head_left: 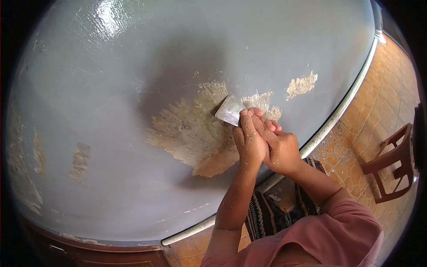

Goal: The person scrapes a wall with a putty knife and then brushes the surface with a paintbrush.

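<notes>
A scraper (230,111) with a broad, dusty metal blade lies against the grey painted wall (187,26), at the edge of a large bare patch (191,131). My left hand (250,143) is wrapped around its handle, thumb near the base of the blade. My right hand (283,149) is closed over the same grip from the right, pressed against the left hand. The handle is hidden beneath the fingers. Pale flakes cling to both hands and forearms. Rough tan material shows where the paint is gone.
A smaller bare patch (302,85) lies to the upper right. A pale strip (342,107) runs along the wall's lower edge. Debris lies on the orange tiled floor (356,129). A brown plastic chair (393,164) stands at the right. Brown panelled wood (98,258) is at the lower left.
</notes>
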Tool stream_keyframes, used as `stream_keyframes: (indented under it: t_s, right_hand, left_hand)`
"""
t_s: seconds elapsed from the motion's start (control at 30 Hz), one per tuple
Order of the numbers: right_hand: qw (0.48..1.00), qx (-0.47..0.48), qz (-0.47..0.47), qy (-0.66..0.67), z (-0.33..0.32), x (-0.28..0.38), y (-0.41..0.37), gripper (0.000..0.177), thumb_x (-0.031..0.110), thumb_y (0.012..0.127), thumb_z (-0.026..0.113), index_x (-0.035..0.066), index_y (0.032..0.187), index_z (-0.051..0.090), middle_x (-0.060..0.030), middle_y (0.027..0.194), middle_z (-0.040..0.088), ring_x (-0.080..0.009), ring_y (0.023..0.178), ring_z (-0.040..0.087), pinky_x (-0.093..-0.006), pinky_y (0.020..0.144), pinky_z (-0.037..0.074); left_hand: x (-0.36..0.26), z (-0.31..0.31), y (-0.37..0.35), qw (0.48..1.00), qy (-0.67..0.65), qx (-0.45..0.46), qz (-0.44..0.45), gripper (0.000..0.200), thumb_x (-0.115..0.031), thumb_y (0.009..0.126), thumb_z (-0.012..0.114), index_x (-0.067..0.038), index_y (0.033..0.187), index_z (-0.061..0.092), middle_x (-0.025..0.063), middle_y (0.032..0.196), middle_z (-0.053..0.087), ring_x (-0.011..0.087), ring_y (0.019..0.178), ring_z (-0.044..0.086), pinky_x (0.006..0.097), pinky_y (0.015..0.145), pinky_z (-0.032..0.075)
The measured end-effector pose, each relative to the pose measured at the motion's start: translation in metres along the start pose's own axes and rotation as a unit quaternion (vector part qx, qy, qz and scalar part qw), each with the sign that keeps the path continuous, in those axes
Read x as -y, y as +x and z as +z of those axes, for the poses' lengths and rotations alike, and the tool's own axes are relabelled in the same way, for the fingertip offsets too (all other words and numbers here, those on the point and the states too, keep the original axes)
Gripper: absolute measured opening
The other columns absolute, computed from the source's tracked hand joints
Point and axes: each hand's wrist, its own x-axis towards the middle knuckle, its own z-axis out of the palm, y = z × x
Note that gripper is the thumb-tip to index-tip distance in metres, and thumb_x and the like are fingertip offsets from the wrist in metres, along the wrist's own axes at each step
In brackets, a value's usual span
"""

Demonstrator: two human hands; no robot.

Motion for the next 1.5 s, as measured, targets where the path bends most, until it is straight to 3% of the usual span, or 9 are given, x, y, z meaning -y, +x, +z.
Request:
stream_keyframes:
  t_s: [0.43, 0.53, 0.67, 0.8, 0.83, 1.03, 1.17, 1.4, 1.5]
  right_hand:
    - [1.0, -0.002, 0.0, -0.006, 0.002, 0.004, 0.013, 0.053, 0.016, 0.078, 0.058, 0.018, 0.131, 0.052, -0.0125, 0.065, 0.06, -0.0327, 0.052, 0.059, -0.0416, 0.046, 0.047]
    - [0.996, -0.081, -0.031, 0.012, 0.009, 0.0, 0.04, 0.055, 0.017, 0.079, 0.057, 0.02, 0.133, 0.051, -0.0131, 0.066, 0.061, -0.0328, 0.053, 0.06, -0.0417, 0.046, 0.047]
    - [0.999, -0.04, -0.017, -0.01, -0.005, 0.013, 0.008, 0.054, 0.017, 0.079, 0.056, 0.019, 0.133, 0.051, -0.0144, 0.066, 0.061, -0.0328, 0.052, 0.059, -0.0412, 0.046, 0.046]
    - [0.999, 0.001, -0.015, -0.037, -0.002, 0.01, 0.03, 0.054, 0.019, 0.078, 0.057, 0.018, 0.132, 0.051, -0.0133, 0.069, 0.062, -0.0317, 0.054, 0.061, -0.039, 0.048, 0.049]
    - [0.999, -0.028, -0.034, -0.009, 0.001, 0.006, 0.038, 0.056, 0.012, 0.075, 0.059, 0.014, 0.131, 0.053, -0.0152, 0.068, 0.06, -0.0342, 0.054, 0.058, -0.0408, 0.051, 0.047]
    - [0.997, 0.029, -0.018, -0.064, -0.012, 0.021, 0.019, 0.046, 0.016, 0.078, 0.057, 0.014, 0.124, 0.056, -0.014, 0.064, 0.06, -0.0326, 0.054, 0.06, -0.0418, 0.047, 0.047]
    - [0.997, -0.017, -0.063, -0.045, 0.0, 0.008, 0.043, 0.052, 0.018, 0.077, 0.058, 0.012, 0.128, 0.053, -0.0131, 0.064, 0.06, -0.0317, 0.053, 0.06, -0.0408, 0.046, 0.047]
    - [0.996, 0.072, 0.006, -0.061, -0.01, 0.025, 0.014, 0.06, 0.01, 0.074, 0.061, 0.011, 0.133, 0.05, -0.0163, 0.073, 0.063, -0.0339, 0.059, 0.061, -0.0398, 0.052, 0.048]
    - [0.998, 0.046, 0.007, -0.048, -0.008, 0.033, 0.033, 0.056, 0.008, 0.079, 0.059, 0.008, 0.134, 0.048, -0.019, 0.078, 0.063, -0.0358, 0.06, 0.061, -0.0387, 0.053, 0.049]
  left_hand:
    - [-0.019, 0.009, 0.005, 0.999, 0.025, -0.017, 0.039, 0.04, -0.037, 0.099, 0.033, -0.001, 0.091, 0.049, 0.0096, 0.064, 0.051, 0.0225, 0.059, 0.056, 0.0362, 0.06, 0.051]
    - [-0.035, 0.017, 0.014, 1.0, -0.011, 0.003, 0.028, 0.04, -0.037, 0.099, 0.035, -0.001, 0.09, 0.049, 0.0096, 0.062, 0.051, 0.0226, 0.056, 0.056, 0.0366, 0.057, 0.051]
    - [-0.011, 0.006, 0.005, 0.999, -0.009, -0.001, 0.032, 0.04, -0.037, 0.099, 0.035, 0.0, 0.092, 0.048, 0.0084, 0.061, 0.049, 0.0227, 0.056, 0.056, 0.0368, 0.056, 0.051]
    - [-0.022, 0.01, 0.011, 0.998, -0.039, -0.017, 0.048, 0.037, -0.034, 0.099, 0.036, 0.0, 0.092, 0.048, 0.0079, 0.061, 0.048, 0.0235, 0.056, 0.055, 0.037, 0.056, 0.051]
    - [-0.031, 0.014, 0.015, 0.998, -0.032, -0.009, 0.053, 0.037, -0.034, 0.099, 0.036, 0.0, 0.092, 0.048, 0.008, 0.061, 0.048, 0.0236, 0.056, 0.055, 0.0373, 0.056, 0.05]
    - [-0.018, 0.001, 0.003, 0.998, -0.053, -0.001, 0.032, 0.038, -0.035, 0.099, 0.035, 0.0, 0.091, 0.048, 0.0084, 0.063, 0.048, 0.0228, 0.057, 0.054, 0.0382, 0.059, 0.05]
    - [-0.041, 0.017, 0.017, 0.997, -0.053, 0.006, 0.058, 0.038, -0.034, 0.099, 0.034, 0.0, 0.09, 0.048, 0.0084, 0.062, 0.046, 0.0231, 0.056, 0.053, 0.038, 0.058, 0.049]
    - [-0.02, -0.003, 0.004, 0.998, -0.053, -0.016, 0.035, 0.042, -0.038, 0.099, 0.034, 0.0, 0.092, 0.049, 0.0069, 0.063, 0.048, 0.0218, 0.058, 0.056, 0.0365, 0.059, 0.05]
    - [-0.036, -0.007, 0.005, 0.997, -0.006, 0.062, 0.034, 0.045, -0.036, 0.101, 0.032, 0.003, 0.105, 0.052, 0.0134, 0.077, 0.06, 0.0243, 0.074, 0.064, 0.0356, 0.071, 0.052]
